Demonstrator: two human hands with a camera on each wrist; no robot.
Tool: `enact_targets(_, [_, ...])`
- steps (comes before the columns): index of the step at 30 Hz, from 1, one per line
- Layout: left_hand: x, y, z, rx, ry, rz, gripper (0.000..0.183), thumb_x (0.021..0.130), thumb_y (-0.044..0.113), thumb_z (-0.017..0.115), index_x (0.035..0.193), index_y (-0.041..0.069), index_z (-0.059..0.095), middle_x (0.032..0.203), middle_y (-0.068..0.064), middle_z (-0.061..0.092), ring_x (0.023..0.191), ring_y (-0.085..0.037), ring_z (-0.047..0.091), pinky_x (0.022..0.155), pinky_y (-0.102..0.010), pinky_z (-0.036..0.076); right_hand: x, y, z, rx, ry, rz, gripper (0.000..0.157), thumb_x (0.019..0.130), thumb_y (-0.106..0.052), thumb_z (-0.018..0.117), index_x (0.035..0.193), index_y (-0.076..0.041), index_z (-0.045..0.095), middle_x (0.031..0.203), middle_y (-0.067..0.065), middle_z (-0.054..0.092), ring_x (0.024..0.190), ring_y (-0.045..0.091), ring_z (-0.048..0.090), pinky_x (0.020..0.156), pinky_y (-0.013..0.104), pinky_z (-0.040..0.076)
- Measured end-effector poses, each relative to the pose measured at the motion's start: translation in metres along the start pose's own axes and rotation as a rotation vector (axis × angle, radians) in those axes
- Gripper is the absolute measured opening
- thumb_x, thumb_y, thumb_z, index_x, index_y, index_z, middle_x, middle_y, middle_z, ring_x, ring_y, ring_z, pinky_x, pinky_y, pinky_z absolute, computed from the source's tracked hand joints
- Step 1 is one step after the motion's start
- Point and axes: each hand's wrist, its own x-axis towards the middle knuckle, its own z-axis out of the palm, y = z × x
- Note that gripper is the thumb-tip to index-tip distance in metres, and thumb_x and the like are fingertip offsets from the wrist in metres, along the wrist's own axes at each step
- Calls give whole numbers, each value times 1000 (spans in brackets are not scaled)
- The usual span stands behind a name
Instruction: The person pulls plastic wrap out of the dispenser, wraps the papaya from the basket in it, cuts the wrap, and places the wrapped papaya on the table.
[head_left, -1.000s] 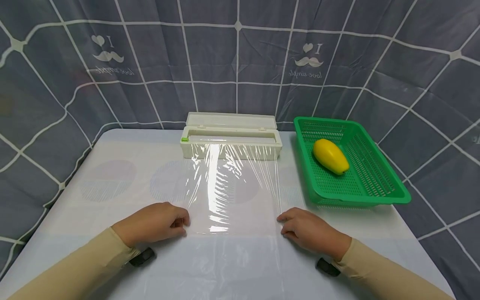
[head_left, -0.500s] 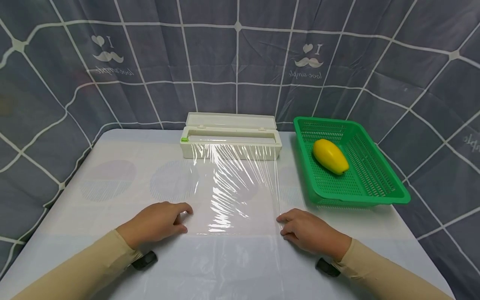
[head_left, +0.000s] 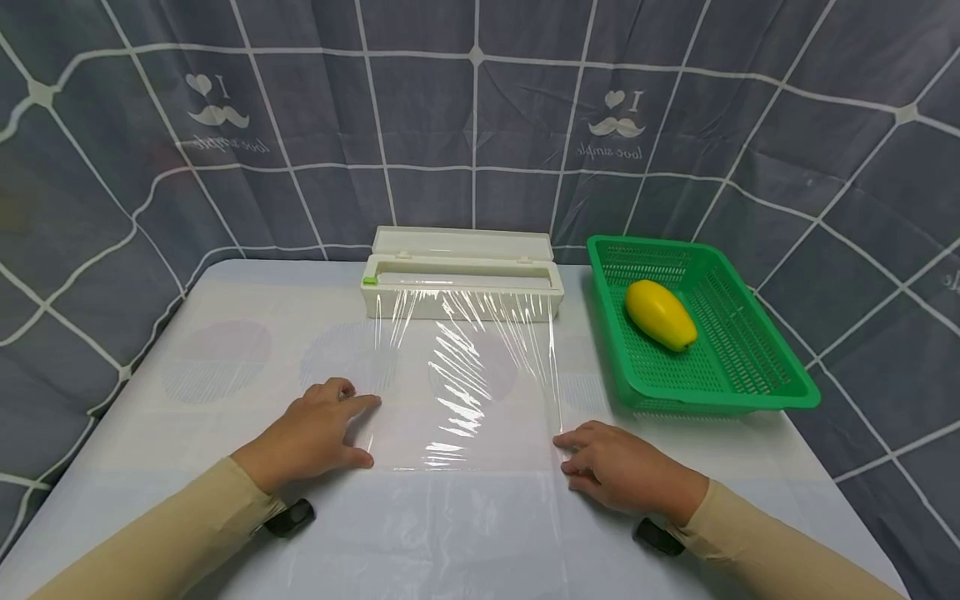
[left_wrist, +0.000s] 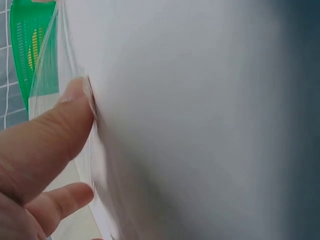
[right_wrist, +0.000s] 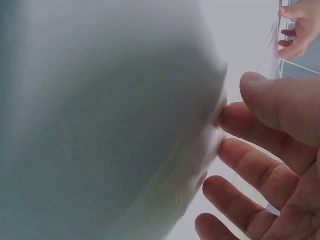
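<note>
Glistening, creased, transparent film [head_left: 461, 379]

Both sleeves [head_left: 157, 537] and the near edge of the table [head_left: 450, 542] are cut off — the basket [head_left: 720, 399] hides its far right corner. The left wrist view crops the film [head_left: 465, 400] — and blurs.

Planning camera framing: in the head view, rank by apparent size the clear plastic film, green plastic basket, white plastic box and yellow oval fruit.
Clear film and green basket: too alike to rank
White box
Yellow fruit
</note>
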Motion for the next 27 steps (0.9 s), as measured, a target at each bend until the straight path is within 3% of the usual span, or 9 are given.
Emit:
enact_targets(5, [1, -3, 0, 26, -19, -11, 85, 73, 52, 93, 145, 19, 63, 146, -28, 51, 132, -50, 51, 97, -69, 47, -4, -1, -1, -16, -49, 23, 26, 94, -24, 80, 119, -17, 81, 142, 5, 69, 125, 29, 62, 108, 49, 50])
enact_targets(12, [3, -4, -2, 32, -40, -22, 85, 71, 54, 92, 145, 22, 63, 147, -27, 52, 134, -51, 51, 98, -72, 45, -13, -6, -7, 4, -141, 69, 42, 96, -31, 78, 135, -16, 73, 155, 4, 59, 135, 33, 57, 113, 54, 46])
enact_targets(21, [8, -3, -2, 31, -62, -40, 87, 70, 55, 93, 144, 23, 62, 146, -27, 53, 132, -51, 52, 97, -71, 47, -28, 3, -15, 65, -74, 79, 41, 97, -33, 76, 134, -18, 74, 152, -1, 62, 136, 36, 58, 109, 58, 49])
enact_targets(25, [10, -4, 0, 34, -58, -47, 88, 68, 55, 94, 144, 23, 62, 145, -26, 54, 130, -50, 54, 96, -70, 47, -31, 8, -33, 133, -17, 114, 38, 98, -31, 76, 132, -16, 74, 144, 1, 68, 131, 33, 64, 105, 55, 53])
enact_targets(27, [10, -3, 0, 30, -58, -53, 88, 67, 55, 94, 143, 24, 62, 144, -26, 54, 129, -50, 54, 96, -70, 47, -32, 11, -46, 169, 53, 131, 36, 98, -28, 75, 132, -14, 74, 139, 2, 71, 127, 30, 68, 102, 51, 56])
